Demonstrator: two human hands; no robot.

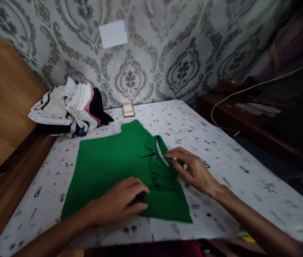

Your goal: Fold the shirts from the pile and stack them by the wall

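A green polo shirt [105, 160] lies spread flat on the cloth-covered surface, its collar [162, 151] pointing right. Dark lettering shows on the chest near the collar, and the short button opening parts slightly. My right hand [194, 169] has its fingertips and thumb close together at the collar's back edge, pinching it. Over the lower part of the shirt is my left hand [122, 200], fingers curved and thumb apart, with nothing held between them. Whether its fingertips press on the fabric is hard to see.
A pile of folded clothes [68, 107] sits at the back left beside a wooden panel [4, 103]. By the patterned wall is a small box-like item [128, 110]. A white cable [237, 87] hangs on the right above a dark red ledge [226, 110].
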